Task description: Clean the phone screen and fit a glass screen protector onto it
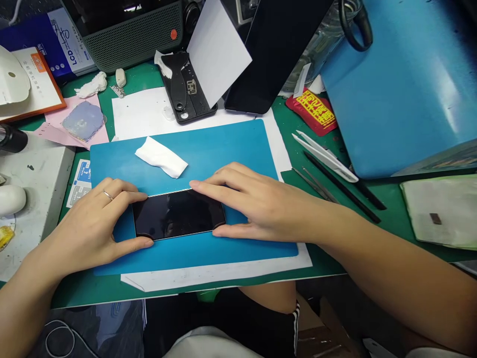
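A black smartphone (179,215) lies screen up on a blue mat (231,144). My left hand (106,214), with a ring on one finger, grips the phone's left end, fingers at the far edge and thumb at the near edge. On the right end my right hand (246,201) does likewise, its fingertips along the far edge and its thumb by the near corner. Just beyond the phone sits a folded white wipe (161,157). White paper (223,271) shows from under the mat.
Tweezers (324,158) and thin dark tools (343,186) lie to the right, beside a red packet (315,112). A large blue panel (402,89) fills the far right. Behind the mat are a black phone case (201,104) and a speaker-like box (134,40).
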Motion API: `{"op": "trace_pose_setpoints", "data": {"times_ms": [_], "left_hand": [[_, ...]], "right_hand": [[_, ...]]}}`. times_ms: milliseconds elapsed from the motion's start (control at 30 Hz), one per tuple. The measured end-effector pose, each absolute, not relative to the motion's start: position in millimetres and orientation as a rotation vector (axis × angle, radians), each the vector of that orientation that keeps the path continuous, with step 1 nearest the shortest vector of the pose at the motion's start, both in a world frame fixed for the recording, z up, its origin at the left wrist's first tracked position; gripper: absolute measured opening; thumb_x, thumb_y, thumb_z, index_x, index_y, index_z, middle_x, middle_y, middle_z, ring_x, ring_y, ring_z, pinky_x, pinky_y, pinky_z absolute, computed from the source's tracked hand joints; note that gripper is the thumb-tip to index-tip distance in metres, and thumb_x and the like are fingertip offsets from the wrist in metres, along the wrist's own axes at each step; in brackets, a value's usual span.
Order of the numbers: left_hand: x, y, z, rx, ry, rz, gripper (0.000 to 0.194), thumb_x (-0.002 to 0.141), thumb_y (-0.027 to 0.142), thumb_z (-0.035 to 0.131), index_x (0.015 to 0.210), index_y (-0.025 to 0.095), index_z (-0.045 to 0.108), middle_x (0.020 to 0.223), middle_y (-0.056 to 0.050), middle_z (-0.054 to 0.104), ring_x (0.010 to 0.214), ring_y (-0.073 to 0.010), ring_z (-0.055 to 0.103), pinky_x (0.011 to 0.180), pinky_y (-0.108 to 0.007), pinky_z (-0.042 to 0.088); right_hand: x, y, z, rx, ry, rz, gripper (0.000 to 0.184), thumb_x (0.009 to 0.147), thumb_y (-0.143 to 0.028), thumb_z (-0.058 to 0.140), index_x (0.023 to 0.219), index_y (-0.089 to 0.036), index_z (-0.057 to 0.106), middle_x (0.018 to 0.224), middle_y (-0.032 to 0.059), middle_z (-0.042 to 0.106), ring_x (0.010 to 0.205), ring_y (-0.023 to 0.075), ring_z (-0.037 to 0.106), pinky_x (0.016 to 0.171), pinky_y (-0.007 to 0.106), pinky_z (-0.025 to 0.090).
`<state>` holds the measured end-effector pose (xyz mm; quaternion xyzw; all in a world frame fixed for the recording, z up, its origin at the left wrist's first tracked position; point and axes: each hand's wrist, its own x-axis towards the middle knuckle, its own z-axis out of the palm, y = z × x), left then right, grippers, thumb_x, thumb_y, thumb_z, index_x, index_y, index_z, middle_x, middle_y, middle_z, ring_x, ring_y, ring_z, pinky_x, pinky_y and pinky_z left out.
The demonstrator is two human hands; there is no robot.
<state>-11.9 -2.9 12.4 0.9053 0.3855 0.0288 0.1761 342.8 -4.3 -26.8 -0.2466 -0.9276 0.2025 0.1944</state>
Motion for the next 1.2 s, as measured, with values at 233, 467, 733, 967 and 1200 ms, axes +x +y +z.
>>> {"op": "trace_pose_setpoints", "data": {"times_ms": [233, 467, 733, 967, 1200], "left_hand": [[-11.9, -2.9, 13.4, 2.603, 1.069, 0.071, 0.056, 0.100, 0.067, 0.069, 0.135, 0.024, 0.063, 0.122, -0.011, 0.071, 0.104, -0.0319, 0.071, 0.086, -0.048, 0.058], [-11.4, -3.7, 13.9, 2.646, 1.035, 0.103, 0.052, 0.102, 0.061, 0.070, 0.136, 0.023, 0.062, 0.122, -0.010, 0.071, 0.103, -0.0316, 0.070, 0.085, -0.047, 0.057], [-8.7, -3.8, 15.0, 2.692, 1.041, 0.067, 0.054, 0.101, 0.063, 0.068, 0.135, 0.023, 0.062, 0.122, -0.011, 0.072, 0.104, -0.0333, 0.069, 0.084, -0.049, 0.058], [-5.8, -8.9, 21.4, 2.722, 1.116, -0.100, 0.064, 0.103, 0.071, 0.061, 0.146, 0.025, 0.048, 0.132, -0.011, 0.066, 0.112, -0.0337, 0.064, 0.094, -0.053, 0.057], [-10.3, -4.6, 21.6, 2.726, 1.095, -0.117, 0.060, 0.102, 0.070, 0.063, 0.143, 0.028, 0.050, 0.128, -0.009, 0.068, 0.108, -0.0334, 0.066, 0.093, -0.053, 0.057]], "right_hand": [[340.3, -6.0, -24.7, -0.692, -2.607, 0.538, 0.061, 0.103, -0.028, 0.077, 0.154, -0.003, 0.056, 0.129, 0.0217, 0.071, 0.115, 0.0319, 0.063, 0.094, 0.045, 0.061], [337.6, -7.0, -23.2, -0.698, -2.591, 0.522, 0.030, 0.106, -0.023, 0.068, 0.132, -0.008, 0.067, 0.128, 0.0223, 0.072, 0.117, 0.0328, 0.065, 0.095, 0.047, 0.062], [341.8, -3.8, -25.2, -0.715, -2.573, 0.664, 0.061, 0.100, -0.041, 0.082, 0.147, -0.009, 0.059, 0.134, 0.0211, 0.069, 0.122, 0.0338, 0.064, 0.101, 0.048, 0.058], [352.9, 3.1, -21.0, -0.849, -2.589, 0.619, 0.087, 0.092, -0.066, 0.084, 0.154, -0.013, 0.055, 0.137, 0.0211, 0.068, 0.124, 0.0376, 0.063, 0.102, 0.052, 0.056], [359.7, 8.6, -20.0, -0.893, -2.659, 0.549, 0.081, 0.095, -0.067, 0.081, 0.148, -0.010, 0.061, 0.136, 0.0210, 0.067, 0.123, 0.0381, 0.061, 0.102, 0.053, 0.054]]}}
